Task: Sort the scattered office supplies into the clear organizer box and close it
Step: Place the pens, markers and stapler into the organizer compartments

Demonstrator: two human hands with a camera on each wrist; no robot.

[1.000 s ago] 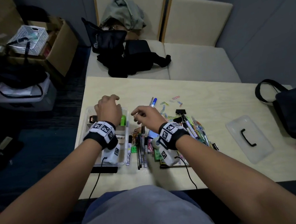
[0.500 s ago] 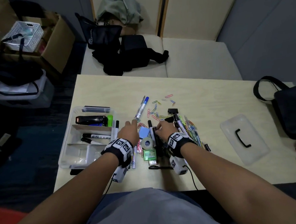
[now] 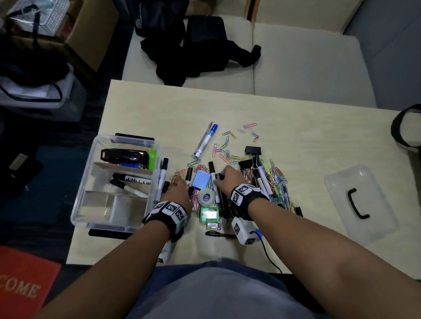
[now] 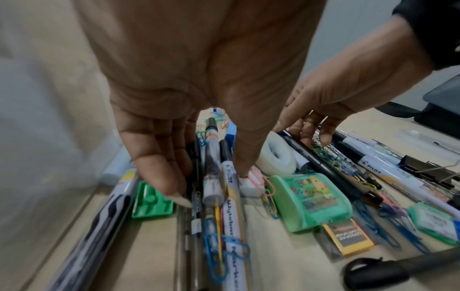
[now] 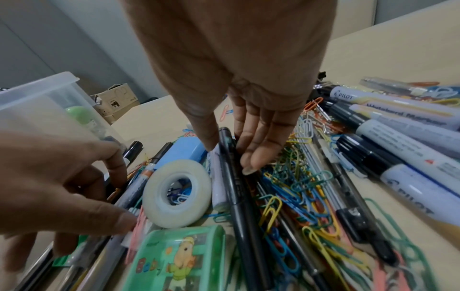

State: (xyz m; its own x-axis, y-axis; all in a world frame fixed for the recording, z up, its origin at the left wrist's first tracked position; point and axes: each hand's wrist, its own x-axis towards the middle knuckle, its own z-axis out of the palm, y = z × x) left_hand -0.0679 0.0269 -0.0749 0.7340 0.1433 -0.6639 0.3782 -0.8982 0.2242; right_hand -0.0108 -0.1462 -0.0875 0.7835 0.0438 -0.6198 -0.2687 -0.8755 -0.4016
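Right hand point(image 3: 228, 178) seemingly pinches the black pen point(image 5: 239, 196), lying twelve-to-six; organizer box point(image 3: 106, 208) sits at nine, beyond the straight-fingered left hand point(image 3: 177, 190).

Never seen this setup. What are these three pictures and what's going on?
No robot: a person wears three cameras. The head view looks down at both hands; each wrist view looks along one hand toward what it touches. On the table lie markers, paper clips, a tape roll, the clear box with a stapler inside, and its lid set apart to the right. The left hand rests straight fingers on a bunch of pens; the right hand pinches a black pen that lies in the pile.
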